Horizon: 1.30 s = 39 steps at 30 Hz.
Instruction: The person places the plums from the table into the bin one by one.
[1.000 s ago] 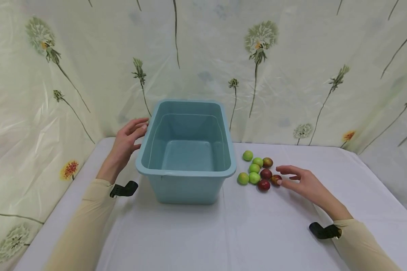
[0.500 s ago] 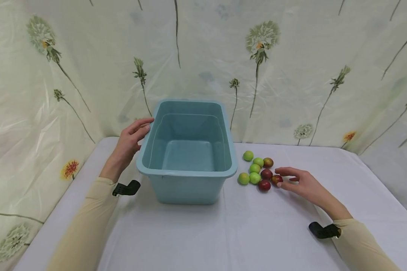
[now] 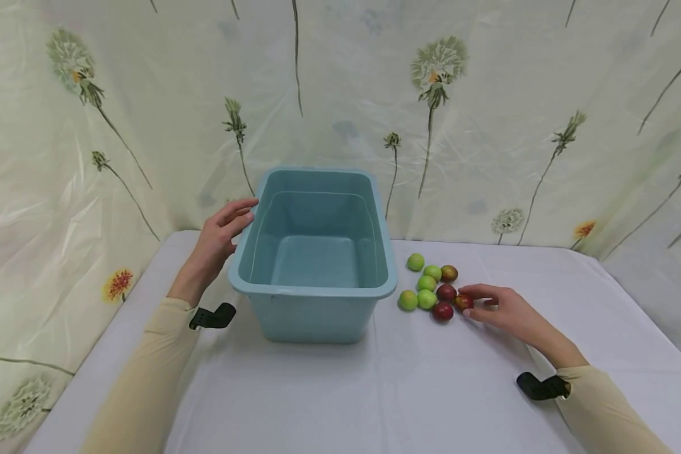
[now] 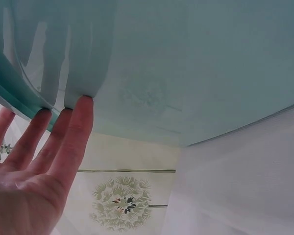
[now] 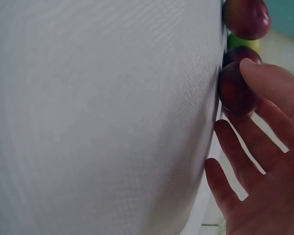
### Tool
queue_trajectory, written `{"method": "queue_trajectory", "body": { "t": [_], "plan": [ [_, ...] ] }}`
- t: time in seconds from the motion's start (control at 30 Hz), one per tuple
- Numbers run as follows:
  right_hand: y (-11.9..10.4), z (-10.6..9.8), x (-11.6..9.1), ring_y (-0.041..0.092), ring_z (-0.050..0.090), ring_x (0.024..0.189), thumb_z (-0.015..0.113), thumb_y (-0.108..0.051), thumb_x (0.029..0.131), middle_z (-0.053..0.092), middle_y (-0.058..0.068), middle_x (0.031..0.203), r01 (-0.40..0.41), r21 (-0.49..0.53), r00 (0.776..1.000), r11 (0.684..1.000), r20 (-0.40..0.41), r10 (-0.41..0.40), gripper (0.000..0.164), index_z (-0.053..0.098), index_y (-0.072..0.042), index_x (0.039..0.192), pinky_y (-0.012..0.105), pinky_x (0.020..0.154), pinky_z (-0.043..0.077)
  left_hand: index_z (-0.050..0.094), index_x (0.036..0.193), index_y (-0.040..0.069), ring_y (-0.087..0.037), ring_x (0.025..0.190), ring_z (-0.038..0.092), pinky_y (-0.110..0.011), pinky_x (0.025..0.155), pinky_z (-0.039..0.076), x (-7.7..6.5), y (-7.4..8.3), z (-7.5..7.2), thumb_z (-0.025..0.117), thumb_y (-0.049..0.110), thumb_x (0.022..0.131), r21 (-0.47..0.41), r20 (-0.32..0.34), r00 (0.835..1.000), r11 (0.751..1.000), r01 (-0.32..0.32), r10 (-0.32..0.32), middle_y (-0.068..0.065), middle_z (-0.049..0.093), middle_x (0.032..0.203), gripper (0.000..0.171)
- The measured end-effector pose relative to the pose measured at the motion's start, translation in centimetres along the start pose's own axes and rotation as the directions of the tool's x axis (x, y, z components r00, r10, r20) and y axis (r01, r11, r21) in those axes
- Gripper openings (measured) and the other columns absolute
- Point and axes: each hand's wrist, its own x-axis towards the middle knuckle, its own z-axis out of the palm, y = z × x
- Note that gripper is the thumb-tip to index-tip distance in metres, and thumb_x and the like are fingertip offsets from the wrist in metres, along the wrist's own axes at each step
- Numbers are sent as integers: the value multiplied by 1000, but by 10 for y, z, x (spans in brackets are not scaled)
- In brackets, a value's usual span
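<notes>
A light blue plastic tub (image 3: 312, 291) stands on the white tablecloth, with nothing inside it. My left hand (image 3: 211, 243) is at its left side; in the left wrist view the extended fingertips (image 4: 83, 105) touch the outer wall under the rim. To the right of the tub, my right hand (image 3: 507, 310) pinches a dark red plum (image 5: 234, 90) between thumb and fingers, the fruit still resting on the cloth. Right beside it sit other reddish plums (image 3: 443, 311), one browner (image 3: 449, 273) than the rest.
Several small green round fruits (image 3: 427, 299) lie in a loose cluster between the red plums and the tub. A flower-printed sheet (image 3: 340, 82) hangs behind and around the white-covered table (image 3: 295, 397). A black wrist device (image 3: 541, 386) sits on each sleeve.
My left hand has moved right, up against the tub's rim. My right hand has eased slightly left and its fingers have closed in around the nearest red plum.
</notes>
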Motion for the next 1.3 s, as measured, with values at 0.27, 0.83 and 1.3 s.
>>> {"method": "queue_trajectory", "body": {
  "t": [0.27,0.83,1.3],
  "plan": [
    [-1,1,0,32,57,112,74,-22,90,65,13,122,-19,-4,1000,1000,11,19,44,63,-5,129,53,93,45,53,140,16,-31,128,47,-38,81,53,1,-1,-1,60,40,98,4,13,1000,1000,11,-11,-9,50,139,49],
    [-10,-7,0,31,62,106,73,-23,91,66,13,120,-2,-8,1000,1000,-21,2,45,62,-3,130,37,83,53,52,140,15,-26,121,51,-36,79,54,4,1,-5,59,38,98,14,41,999,1000,24,-24,-8,52,136,49],
    [-31,-12,11,29,62,107,69,-22,94,64,14,123,17,35,998,999,-62,-15,41,61,-3,129,25,83,51,50,141,15,-26,115,54,-36,80,54,4,7,-7,57,36,99,28,70,997,999,40,-42,-8,50,137,47]
  ]
}}
